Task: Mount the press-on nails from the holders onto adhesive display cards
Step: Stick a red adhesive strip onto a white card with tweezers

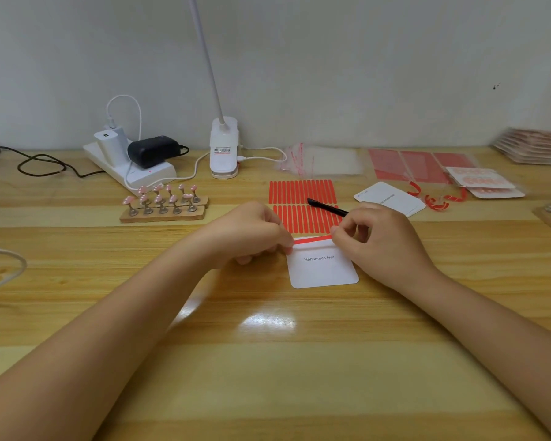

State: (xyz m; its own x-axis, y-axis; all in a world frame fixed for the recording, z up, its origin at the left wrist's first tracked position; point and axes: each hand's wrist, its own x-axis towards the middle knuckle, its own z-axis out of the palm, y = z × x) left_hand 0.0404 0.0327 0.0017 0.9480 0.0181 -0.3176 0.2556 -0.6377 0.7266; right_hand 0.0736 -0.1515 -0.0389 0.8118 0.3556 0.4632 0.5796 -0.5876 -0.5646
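A white display card [322,268] printed "Handmade Nail" lies flat on the table in front of me. A red adhesive strip [312,240] runs along its top edge. My left hand [252,232] pinches the strip's left end and my right hand [379,237] pinches its right end. The right hand also holds black tweezers [326,206], which point up and left over a sheet of red adhesive strips [303,205]. Pink press-on nails sit on metal holders [163,202] in two cork bases at the left.
A white power strip [131,167] with chargers and a clip lamp [224,151] stand by the wall. Spare white cards [390,198], peeled red liners [436,200], clear bags [322,160], red sheets [417,167] and finished nail cards [487,183] lie at the right.
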